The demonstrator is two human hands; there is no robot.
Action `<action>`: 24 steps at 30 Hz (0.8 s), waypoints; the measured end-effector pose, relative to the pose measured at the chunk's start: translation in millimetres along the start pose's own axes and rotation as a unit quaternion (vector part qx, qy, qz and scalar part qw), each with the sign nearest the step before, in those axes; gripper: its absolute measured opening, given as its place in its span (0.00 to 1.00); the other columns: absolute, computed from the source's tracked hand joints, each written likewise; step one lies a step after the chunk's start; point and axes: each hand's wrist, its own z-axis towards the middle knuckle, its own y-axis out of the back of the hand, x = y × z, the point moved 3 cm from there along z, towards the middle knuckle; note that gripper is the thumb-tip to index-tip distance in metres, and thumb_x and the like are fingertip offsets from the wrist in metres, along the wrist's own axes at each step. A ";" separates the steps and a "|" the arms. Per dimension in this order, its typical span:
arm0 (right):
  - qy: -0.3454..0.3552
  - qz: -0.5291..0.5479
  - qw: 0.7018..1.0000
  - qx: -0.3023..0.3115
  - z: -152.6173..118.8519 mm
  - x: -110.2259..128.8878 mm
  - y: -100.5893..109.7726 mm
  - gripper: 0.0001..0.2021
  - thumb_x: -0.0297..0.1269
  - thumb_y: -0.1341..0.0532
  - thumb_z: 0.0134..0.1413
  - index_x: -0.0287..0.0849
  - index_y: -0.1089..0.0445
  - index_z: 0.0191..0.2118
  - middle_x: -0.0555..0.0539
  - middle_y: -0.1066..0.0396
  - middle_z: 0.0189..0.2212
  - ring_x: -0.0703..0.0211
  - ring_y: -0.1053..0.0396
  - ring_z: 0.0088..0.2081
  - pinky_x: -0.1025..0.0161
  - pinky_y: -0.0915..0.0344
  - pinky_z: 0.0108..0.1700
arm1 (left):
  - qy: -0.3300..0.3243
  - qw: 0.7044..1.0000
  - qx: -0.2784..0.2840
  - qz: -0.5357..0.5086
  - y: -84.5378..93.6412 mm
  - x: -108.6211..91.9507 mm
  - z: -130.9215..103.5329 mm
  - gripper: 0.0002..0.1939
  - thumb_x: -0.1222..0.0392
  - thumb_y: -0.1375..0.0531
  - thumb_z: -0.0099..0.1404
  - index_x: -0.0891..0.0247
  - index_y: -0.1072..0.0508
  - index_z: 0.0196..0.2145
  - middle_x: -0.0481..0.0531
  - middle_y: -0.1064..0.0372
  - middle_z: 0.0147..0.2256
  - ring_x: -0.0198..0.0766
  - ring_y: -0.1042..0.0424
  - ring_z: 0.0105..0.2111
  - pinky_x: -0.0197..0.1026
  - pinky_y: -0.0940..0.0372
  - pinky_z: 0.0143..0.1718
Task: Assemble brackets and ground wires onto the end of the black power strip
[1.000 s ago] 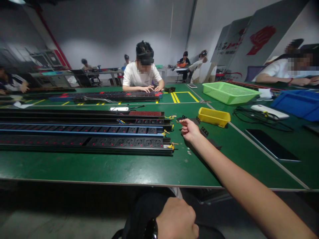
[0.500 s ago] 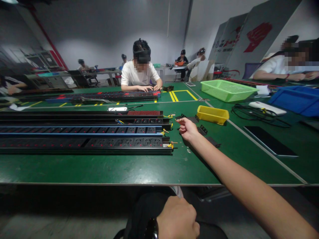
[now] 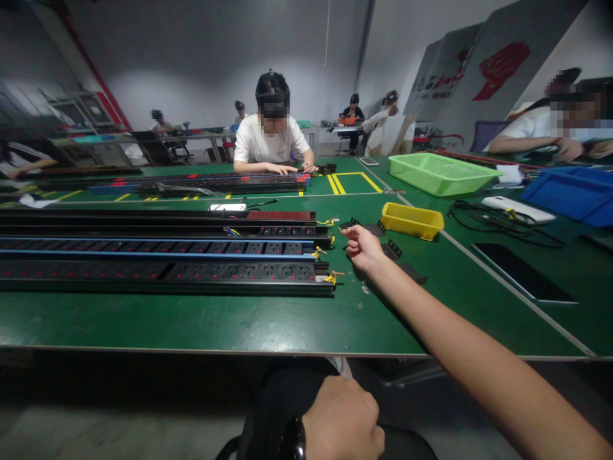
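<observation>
My right hand [image 3: 362, 248] is over the green table [image 3: 268, 326], just right of the ends of several long black socket strips [image 3: 249, 271]. Its thumb and index finger pinch a small yellowish piece, too small to identify. Yellow connectors [image 3: 331, 277] with short wires stick out at the strip ends. Black metal brackets [image 3: 410, 273] lie beside and behind this hand. My left hand [image 3: 342, 418], below the table edge over my lap, is curled, with a dark band at the wrist; whatever it may hold is hidden.
Behind my right hand are a yellow tray [image 3: 412, 223] and a green basket [image 3: 443, 176]. A blue bin [image 3: 569, 195], black cable [image 3: 498, 223] and dark tablet [image 3: 522, 271] lie to the right. Across the table, a person [image 3: 272, 140] handles other strips.
The view has shifted slightly, moving the table items a little to the right in the picture. My right hand keeps its pinch near the strip ends; my left hand stays curled.
</observation>
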 end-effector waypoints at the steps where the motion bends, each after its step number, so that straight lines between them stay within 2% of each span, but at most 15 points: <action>1: 0.002 -0.001 1.000 -0.001 0.2 -0.1 0.1 0.07 0.22 0.39 0.48 0.40 0.36 0.26 0.55 0.30 0.20 0.77 0.55 0.12 0.77 0.58 0.10 | -0.001 1.000 -0.002 0.001 0.4 -0.1 -0.4 0.20 0.53 0.45 0.68 0.71 0.18 0.38 0.69 0.19 0.38 0.58 0.19 0.40 0.53 0.26 0.42; 7: 0.004 -0.005 1.000 -0.003 -1.2 -0.1 0.0 0.07 0.22 0.39 0.47 0.41 0.36 0.26 0.55 0.31 0.20 0.77 0.54 0.12 0.77 0.58 0.10 | -0.001 1.000 0.000 0.009 3.7 -1.3 -2.1 0.20 0.52 0.45 0.68 0.69 0.17 0.37 0.67 0.19 0.37 0.55 0.19 0.39 0.50 0.26 0.41; 18: 0.025 -0.019 0.999 -0.007 -0.9 -1.2 0.0 0.09 0.23 0.38 0.44 0.41 0.38 0.25 0.55 0.31 0.19 0.76 0.53 0.13 0.76 0.58 0.11 | 0.002 1.000 -0.008 0.004 2.4 -0.6 -1.6 0.20 0.52 0.45 0.68 0.68 0.18 0.37 0.66 0.19 0.37 0.55 0.19 0.40 0.50 0.27 0.42; 24: 0.019 -0.016 1.000 -0.010 -2.7 -1.5 -0.6 0.08 0.23 0.39 0.47 0.41 0.38 0.25 0.56 0.34 0.18 0.76 0.53 0.13 0.76 0.58 0.11 | -0.001 1.000 -0.008 -0.004 1.1 0.0 -2.0 0.20 0.52 0.44 0.68 0.70 0.17 0.38 0.69 0.19 0.37 0.58 0.19 0.40 0.52 0.26 0.41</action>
